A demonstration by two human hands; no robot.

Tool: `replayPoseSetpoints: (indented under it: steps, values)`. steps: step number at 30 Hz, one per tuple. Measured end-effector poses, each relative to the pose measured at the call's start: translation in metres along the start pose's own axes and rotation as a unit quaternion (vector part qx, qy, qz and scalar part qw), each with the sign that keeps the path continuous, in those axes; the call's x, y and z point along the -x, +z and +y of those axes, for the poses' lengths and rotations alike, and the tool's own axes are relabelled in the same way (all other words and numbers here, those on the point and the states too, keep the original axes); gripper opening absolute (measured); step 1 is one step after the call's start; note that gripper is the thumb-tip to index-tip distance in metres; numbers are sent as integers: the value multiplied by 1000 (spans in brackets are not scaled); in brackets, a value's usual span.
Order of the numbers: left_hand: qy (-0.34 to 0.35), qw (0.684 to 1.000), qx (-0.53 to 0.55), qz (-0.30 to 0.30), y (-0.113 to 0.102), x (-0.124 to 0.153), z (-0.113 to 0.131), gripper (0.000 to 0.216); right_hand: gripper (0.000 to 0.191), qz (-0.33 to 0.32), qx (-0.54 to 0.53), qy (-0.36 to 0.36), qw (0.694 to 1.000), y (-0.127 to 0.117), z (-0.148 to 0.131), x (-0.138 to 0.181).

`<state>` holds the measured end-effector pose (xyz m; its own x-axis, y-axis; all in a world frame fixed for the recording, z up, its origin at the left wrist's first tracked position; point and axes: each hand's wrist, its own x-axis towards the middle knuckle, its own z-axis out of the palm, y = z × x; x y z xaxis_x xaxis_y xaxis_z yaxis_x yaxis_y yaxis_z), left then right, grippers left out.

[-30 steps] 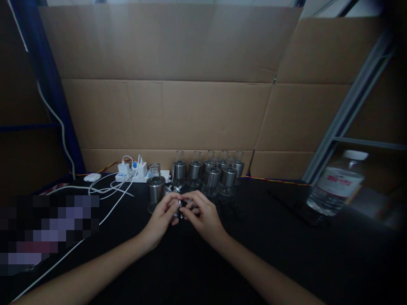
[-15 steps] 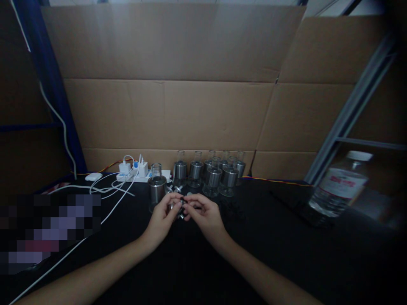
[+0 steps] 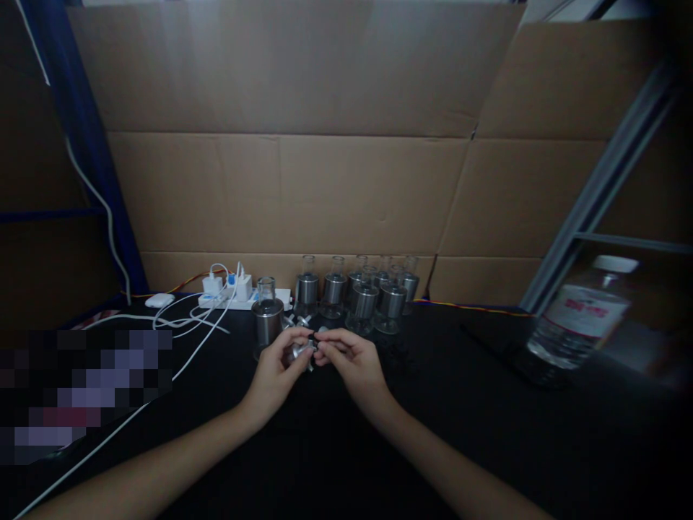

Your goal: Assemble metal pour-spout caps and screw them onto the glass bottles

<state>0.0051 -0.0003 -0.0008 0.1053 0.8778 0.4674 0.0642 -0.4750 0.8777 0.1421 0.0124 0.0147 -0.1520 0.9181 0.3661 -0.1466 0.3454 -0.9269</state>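
Both hands meet over the dark table, fingertips almost touching. My left hand point(image 3: 281, 372) is closed, its thumb and fingers pinching a small silver metal part point(image 3: 297, 349) that is partly hidden by them. My right hand point(image 3: 354, 361) is also closed, fingertips pressed round a small black piece point(image 3: 312, 337) beside the metal part; its shape is too small to make out. Just beyond the hands lie a few silver cross-shaped pieces point(image 3: 304, 320). A clear glass bottle with a metal sleeve point(image 3: 268, 321) stands behind my left hand.
Several more metal-sleeved glass bottles point(image 3: 362, 303) are grouped at the back. Small black parts point(image 3: 398, 355) lie right of my right hand. A white power strip point(image 3: 279, 297) with cables is at back left. A water bottle point(image 3: 579, 318) stands at the right.
My right hand has shifted slightly, with its fingertips turning a little around the small piece. My left hand stays nearly in place. The view has moved very slightly.
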Motion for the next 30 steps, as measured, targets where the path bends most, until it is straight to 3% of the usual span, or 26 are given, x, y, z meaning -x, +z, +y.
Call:
replayPoseSetpoints:
  steps: [10, 30]
  values:
    - [-23, 1000, -8, 10, 0, 2, 2, 24, 14, 29, 60, -27, 997, -1, 2, 0]
    - [14, 999, -52, -7, 0, 0, 2, 16, 12, 66, 13, 3, 998, 3, 5, 6]
